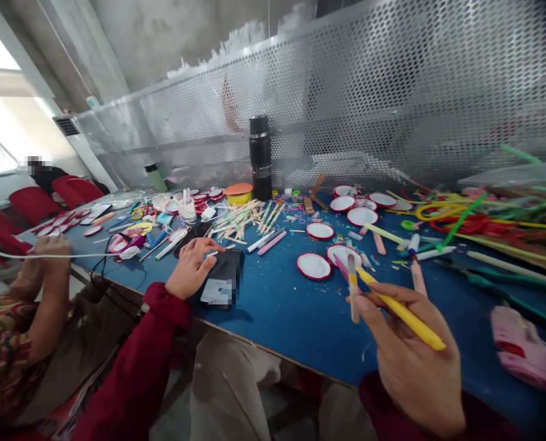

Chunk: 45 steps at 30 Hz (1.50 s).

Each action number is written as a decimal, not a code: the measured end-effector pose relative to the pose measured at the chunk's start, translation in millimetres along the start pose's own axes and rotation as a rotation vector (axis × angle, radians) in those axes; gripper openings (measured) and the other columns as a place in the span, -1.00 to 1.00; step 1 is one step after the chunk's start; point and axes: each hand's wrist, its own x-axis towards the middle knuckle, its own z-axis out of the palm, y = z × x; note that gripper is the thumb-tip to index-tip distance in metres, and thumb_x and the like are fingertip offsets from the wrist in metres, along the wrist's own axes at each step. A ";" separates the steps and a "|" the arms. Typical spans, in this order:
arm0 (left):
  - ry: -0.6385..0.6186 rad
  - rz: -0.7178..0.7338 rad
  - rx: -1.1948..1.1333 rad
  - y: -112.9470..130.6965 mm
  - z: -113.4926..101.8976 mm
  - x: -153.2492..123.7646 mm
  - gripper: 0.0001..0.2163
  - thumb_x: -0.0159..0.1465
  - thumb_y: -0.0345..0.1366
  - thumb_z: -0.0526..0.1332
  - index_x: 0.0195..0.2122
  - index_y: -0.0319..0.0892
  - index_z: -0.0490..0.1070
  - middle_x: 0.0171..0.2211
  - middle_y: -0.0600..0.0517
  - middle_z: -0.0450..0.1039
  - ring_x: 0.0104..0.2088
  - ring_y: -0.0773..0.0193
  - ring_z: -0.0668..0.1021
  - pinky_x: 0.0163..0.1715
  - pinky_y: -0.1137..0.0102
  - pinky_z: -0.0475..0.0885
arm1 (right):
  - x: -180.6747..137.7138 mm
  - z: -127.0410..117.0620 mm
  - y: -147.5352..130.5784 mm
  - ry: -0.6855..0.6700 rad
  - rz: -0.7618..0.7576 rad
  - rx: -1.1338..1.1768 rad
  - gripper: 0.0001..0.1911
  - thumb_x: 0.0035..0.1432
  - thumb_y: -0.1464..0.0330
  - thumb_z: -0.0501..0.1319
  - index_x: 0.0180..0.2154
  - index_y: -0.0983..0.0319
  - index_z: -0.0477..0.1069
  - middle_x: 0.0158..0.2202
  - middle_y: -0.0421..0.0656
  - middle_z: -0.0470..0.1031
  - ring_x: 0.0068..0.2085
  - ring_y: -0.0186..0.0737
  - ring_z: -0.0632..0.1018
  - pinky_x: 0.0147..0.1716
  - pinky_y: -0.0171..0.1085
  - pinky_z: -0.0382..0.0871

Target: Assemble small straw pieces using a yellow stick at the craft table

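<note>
My right hand, in a dark red sleeve, is raised over the near edge of the blue table. Its fingers are closed round a yellow marker and a wooden craft stick with coloured bands. My left hand rests at the table's near edge, fingers curled on a thin light stick, beside a black phone-like object. Red-rimmed white paper discs lie just beyond the right hand.
A black flask stands at the back against a perforated metal screen. Craft sticks, markers and pipe cleaners are scattered about. A pink tool lies at right. Another person's hands hold a white strand at left.
</note>
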 end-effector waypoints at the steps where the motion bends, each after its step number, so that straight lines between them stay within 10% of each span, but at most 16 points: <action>1: -0.024 0.006 0.014 -1.5 1.7 1.5 -0.48 0.48 0.02 -0.15 0.10 -0.07 0.52 0.11 -0.08 0.47 0.20 0.04 0.40 0.26 0.05 0.20 | -0.6 -0.5 1.2 0.000 0.005 0.011 -0.73 0.12 0.16 0.41 -0.20 0.14 0.50 -0.38 -0.20 0.60 -0.43 -0.17 0.62 -0.37 -0.12 0.54; 14: 0.197 -0.024 -0.131 -4.1 -5.1 -21.8 -0.16 0.35 0.34 -0.34 0.12 -0.17 0.48 0.05 -0.19 0.55 0.16 -0.01 0.46 0.26 0.06 0.23 | -2.4 -2.0 -3.9 0.002 0.074 0.060 -0.69 0.08 0.17 0.45 -0.20 0.16 0.50 -0.42 -0.19 0.60 -0.38 -0.16 0.64 -0.31 -0.17 0.53; 45: 0.112 0.188 -0.015 33.9 7.2 -37.0 -0.24 0.36 0.33 -0.24 0.10 -0.08 0.54 0.01 -0.12 0.55 0.19 -0.06 0.43 0.25 0.00 0.14 | -3.0 -2.8 1.1 -0.009 0.039 0.035 -0.71 0.13 0.14 0.42 -0.18 0.14 0.49 -0.39 -0.21 0.58 -0.36 -0.18 0.64 -0.30 -0.18 0.53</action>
